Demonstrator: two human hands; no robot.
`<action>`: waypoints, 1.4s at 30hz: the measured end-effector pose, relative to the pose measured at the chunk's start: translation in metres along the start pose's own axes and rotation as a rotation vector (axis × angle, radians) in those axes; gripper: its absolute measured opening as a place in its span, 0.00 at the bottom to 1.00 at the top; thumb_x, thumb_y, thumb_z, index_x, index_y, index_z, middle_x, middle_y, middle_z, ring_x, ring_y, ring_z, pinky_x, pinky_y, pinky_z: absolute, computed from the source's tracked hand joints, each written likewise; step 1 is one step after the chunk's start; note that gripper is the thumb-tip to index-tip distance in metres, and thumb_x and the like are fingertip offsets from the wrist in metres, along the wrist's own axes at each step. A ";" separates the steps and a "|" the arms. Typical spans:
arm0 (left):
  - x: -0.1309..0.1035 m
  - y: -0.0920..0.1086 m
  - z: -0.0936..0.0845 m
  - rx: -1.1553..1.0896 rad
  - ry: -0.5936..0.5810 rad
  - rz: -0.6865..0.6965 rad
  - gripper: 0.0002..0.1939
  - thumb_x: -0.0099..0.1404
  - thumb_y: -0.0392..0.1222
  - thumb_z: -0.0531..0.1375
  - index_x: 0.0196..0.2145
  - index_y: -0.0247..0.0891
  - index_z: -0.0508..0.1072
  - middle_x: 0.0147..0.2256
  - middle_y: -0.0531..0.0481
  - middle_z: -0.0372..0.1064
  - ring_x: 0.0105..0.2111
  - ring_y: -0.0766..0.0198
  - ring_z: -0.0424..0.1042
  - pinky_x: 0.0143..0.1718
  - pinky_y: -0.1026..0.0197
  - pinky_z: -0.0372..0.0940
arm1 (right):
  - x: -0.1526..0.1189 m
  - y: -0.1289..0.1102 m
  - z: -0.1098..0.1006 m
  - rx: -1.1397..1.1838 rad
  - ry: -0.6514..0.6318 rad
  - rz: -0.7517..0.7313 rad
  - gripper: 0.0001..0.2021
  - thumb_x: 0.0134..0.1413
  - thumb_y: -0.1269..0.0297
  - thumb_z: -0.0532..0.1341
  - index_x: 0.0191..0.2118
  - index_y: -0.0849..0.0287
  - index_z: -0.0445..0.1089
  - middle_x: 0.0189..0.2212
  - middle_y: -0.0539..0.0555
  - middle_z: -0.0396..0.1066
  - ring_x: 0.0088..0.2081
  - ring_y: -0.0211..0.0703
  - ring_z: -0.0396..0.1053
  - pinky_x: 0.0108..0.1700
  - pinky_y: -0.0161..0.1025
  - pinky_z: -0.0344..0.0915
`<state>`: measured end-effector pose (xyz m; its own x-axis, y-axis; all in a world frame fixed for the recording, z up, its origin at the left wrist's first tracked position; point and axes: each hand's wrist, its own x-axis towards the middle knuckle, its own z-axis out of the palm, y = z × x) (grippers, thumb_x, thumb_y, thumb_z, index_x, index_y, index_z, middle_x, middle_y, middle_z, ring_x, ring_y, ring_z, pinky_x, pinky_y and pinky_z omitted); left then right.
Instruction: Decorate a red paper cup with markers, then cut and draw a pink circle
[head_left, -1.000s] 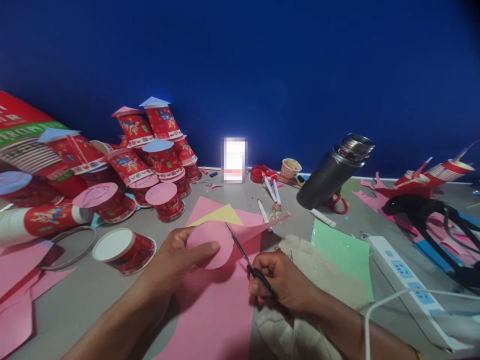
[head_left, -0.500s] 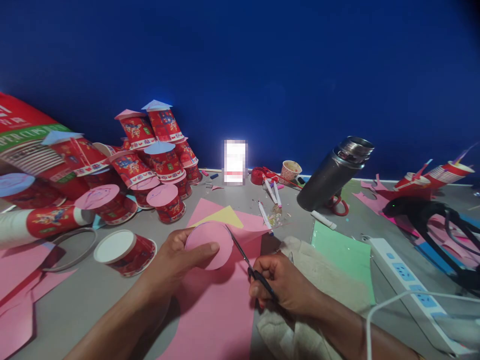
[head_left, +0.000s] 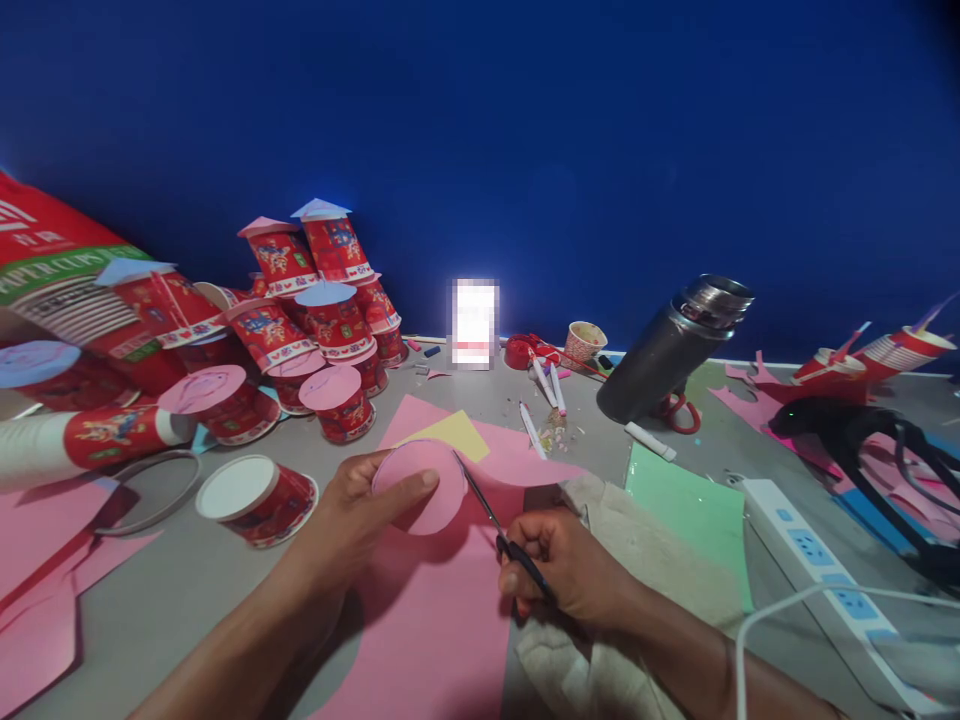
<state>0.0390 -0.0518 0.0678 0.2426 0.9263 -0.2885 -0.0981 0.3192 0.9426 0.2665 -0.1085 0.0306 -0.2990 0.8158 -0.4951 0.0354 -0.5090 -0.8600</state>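
My left hand pinches a round pink paper disc, its thumb on top and the fingers hidden beneath. In my right hand are black-handled scissors, the fingers wrapped round the handles. Their blades look closed and point up and left, with the tips at the disc's right edge. Beneath both hands lies a large pink sheet, with a yellow paper piece behind the disc.
Decorated red cups stand stacked at the left. A dark bottle leans at the right, near green paper, a cloth and a power strip. Markers lie beyond my hands.
The view has shifted slightly, so background objects sit a little further right. The pink paper flap by the scissors now extends further right. Both hands keep their holds.
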 end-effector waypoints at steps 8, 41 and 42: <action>-0.001 -0.001 0.000 0.035 -0.019 0.018 0.19 0.54 0.50 0.75 0.37 0.32 0.85 0.29 0.42 0.81 0.27 0.56 0.76 0.28 0.60 0.71 | -0.003 -0.003 0.001 0.053 -0.040 -0.020 0.32 0.25 0.41 0.82 0.25 0.59 0.67 0.17 0.46 0.70 0.19 0.32 0.65 0.24 0.30 0.58; -0.008 0.008 0.001 0.037 -0.046 -0.055 0.17 0.49 0.46 0.77 0.33 0.32 0.85 0.28 0.40 0.81 0.25 0.53 0.78 0.27 0.57 0.73 | -0.004 -0.003 -0.002 0.003 -0.078 0.005 0.26 0.32 0.46 0.81 0.24 0.61 0.70 0.17 0.47 0.71 0.19 0.31 0.64 0.22 0.29 0.53; -0.008 0.009 0.001 0.033 -0.053 -0.058 0.17 0.49 0.46 0.77 0.33 0.32 0.85 0.28 0.40 0.81 0.26 0.53 0.78 0.26 0.57 0.73 | -0.004 -0.003 -0.002 0.006 -0.083 0.007 0.26 0.32 0.46 0.81 0.24 0.61 0.70 0.17 0.47 0.71 0.19 0.31 0.64 0.22 0.29 0.54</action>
<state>0.0369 -0.0564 0.0783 0.2976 0.8941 -0.3347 -0.0505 0.3648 0.9297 0.2698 -0.1095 0.0352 -0.3765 0.7868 -0.4891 0.0323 -0.5165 -0.8557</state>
